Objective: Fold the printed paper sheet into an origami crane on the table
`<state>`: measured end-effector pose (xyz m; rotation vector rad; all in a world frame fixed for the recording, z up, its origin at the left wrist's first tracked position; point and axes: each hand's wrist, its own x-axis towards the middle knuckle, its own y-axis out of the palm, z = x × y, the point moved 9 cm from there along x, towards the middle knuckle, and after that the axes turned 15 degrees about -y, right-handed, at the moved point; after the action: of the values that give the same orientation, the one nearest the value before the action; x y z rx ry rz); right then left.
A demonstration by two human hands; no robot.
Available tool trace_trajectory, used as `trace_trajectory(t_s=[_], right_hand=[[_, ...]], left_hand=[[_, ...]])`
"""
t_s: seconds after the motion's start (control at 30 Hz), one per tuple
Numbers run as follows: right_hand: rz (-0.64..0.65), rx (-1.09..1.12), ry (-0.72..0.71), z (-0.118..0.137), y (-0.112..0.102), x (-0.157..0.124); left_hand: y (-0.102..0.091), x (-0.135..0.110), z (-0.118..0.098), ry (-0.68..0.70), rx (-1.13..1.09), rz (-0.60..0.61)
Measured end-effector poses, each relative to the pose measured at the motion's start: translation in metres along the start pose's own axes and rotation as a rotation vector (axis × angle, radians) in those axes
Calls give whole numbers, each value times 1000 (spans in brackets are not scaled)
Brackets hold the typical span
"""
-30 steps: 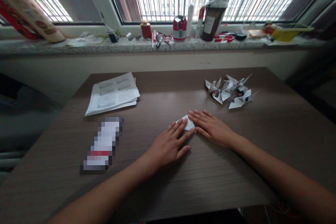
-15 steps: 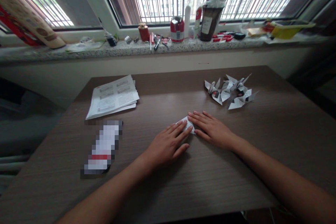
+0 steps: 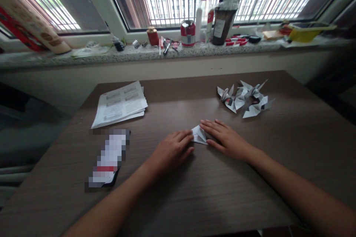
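From my remote seat I see the brown wood-grain desk point(image 3: 194, 192) filling most of the view, with a speckled stone windowsill point(image 3: 83, 57) running behind it under barred windows and crowded with bottles, a red can point(image 3: 188, 33) and small tools. On the desk's far left lies a stack of printed sheets point(image 3: 119, 103), and on the far right a loose pile of folded paper figures point(image 3: 246, 100), well apart from the hands. A phone point(image 3: 107, 159) lies nearer on the left, its face blurred out. Both forearms reach in from the near edge. The right hand point(image 3: 226, 140) lies flat with its grip spread wide, fingertips pressing the right side of a small folded paper point(image 3: 199, 135). The left hand point(image 3: 171, 152) has its fingers curled in at that paper's left edge; I cannot tell whether its grip pinches the paper or only touches it. The paper lies on the desk's middle, between the two hands.
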<state>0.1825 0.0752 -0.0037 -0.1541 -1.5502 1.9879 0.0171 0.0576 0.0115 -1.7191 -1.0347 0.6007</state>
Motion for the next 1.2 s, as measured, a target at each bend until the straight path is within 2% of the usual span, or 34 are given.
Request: trace_trajectory(t_s=[0.13,0.3,0.67,0.93,1.2], right_hand=[[-73,-17,-65,10,-12,0],[-79,-64,-134,23,-15,1],[-88,-144,-13,6,-16,-2],[-75,-148,36,-1,-7,3],[-81,-147,74,-2,-4,4]], left_hand=[[0,-1,-2,-1,-10,-12],[0,-1,-3,-14,31,-28],[2,-2,-11,35,-1,15],[8,-4,-12,101,-39,24],[12,5,-4,33,-58,-6]])
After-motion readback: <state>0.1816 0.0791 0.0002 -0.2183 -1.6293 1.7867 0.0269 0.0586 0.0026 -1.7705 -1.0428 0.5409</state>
